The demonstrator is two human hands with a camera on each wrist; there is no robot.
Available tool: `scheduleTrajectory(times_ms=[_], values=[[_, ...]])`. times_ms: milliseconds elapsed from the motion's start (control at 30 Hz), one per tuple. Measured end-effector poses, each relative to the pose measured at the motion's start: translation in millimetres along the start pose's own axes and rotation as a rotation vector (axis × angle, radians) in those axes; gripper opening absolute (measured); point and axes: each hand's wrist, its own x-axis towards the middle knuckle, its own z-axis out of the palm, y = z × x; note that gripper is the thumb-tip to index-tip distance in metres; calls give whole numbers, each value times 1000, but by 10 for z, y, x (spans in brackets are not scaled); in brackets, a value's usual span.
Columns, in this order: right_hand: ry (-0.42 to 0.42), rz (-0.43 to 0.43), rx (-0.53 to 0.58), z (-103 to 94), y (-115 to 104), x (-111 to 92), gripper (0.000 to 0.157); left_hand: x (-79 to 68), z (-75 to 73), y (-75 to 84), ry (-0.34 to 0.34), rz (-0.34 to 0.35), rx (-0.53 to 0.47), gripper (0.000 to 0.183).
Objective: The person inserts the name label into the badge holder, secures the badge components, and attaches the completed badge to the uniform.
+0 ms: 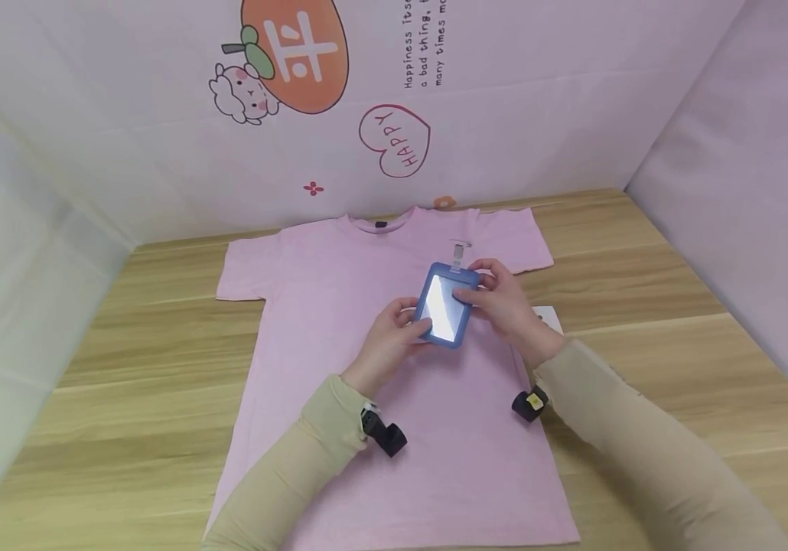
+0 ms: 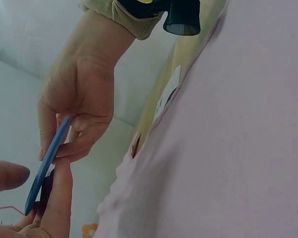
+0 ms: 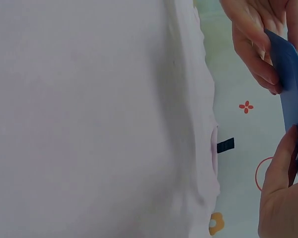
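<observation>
A: Where's the holder?

B: Blue badge holder (image 1: 447,308) is up in both hands over the pink T-shirt (image 1: 318,329), apart from the cloth in the wrist views. Top leans right in the head view; small clip (image 1: 459,251) sticks out past the top edge. Can't tell if the clip is open, too small.

A: Grips?

B: Both narrow on the holder. Left hand (image 1: 392,334) pinches the lower left edge, thumb on the front. Right hand (image 1: 503,303) has the upper right, thumb over the window, fingers at the edge.

A: Risks?

B: Clip looks unsupported, so I'd expect it to swing or twist if the holder tips. It could snag the shirt if lowered carelessly. Right forearm dragging could ruck the shirt's side or shift the white card (image 1: 548,315), partly hidden behind that arm.

A: Arm pose?

B: Forearms converge from lower left and lower right, hands meeting at the holder. Shirt's spread on the wood-grain counter (image 1: 125,383), collar away from the person.
</observation>
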Motion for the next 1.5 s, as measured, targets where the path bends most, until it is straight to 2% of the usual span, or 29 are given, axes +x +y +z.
scheduleTrajectory(times_ms=[200,433,833,1100,1500], values=[[-5,5,-14,52,12,-31,36,-6,-9,-20,9,6,42,41],[-26,10,-22,141,17,-36,39,-20,-28,-44,52,-2,78,42],[-25,32,-73,187,66,-64,41,-26,-27,-44,63,25,128,41],[-40,44,-80,189,72,-70,44,-46,-29,-31,62,71,171,43],[-57,25,-65,75,82,-76,47,-49,-70,-49,54,40,209,41]])
